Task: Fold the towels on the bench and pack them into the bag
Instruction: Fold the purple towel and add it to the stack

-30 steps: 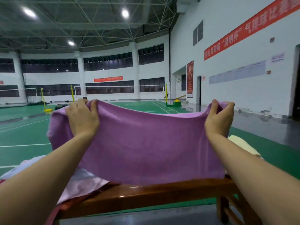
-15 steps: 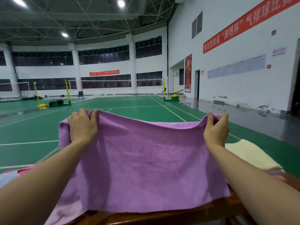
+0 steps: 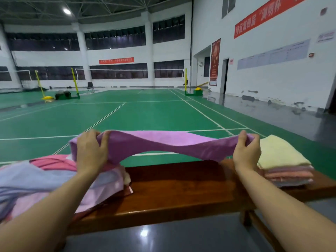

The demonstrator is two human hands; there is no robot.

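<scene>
A purple towel (image 3: 169,144) is stretched in the air above the wooden bench (image 3: 174,190), folded over into a narrow band that sags and twists in the middle. My left hand (image 3: 91,151) grips its left end and my right hand (image 3: 245,151) grips its right end, fingers curled over the top edge. A loose heap of unfolded towels (image 3: 45,182), pale blue, pink and lilac, lies on the bench's left part. A stack of folded towels (image 3: 283,162), cream on top over pink and lilac ones, sits at the bench's right end. No bag is visible.
The bench's middle shows bare wood between the heap and the stack. Behind the bench spreads a green badminton court (image 3: 145,113) with nets and yellow posts. A grey floor (image 3: 163,237) runs along the bench's near side.
The towel hung as a broad sheet in front of me before; now its lower part has swung up and away, leaving a narrow band between my hands. My view has tilted down toward the bench.
</scene>
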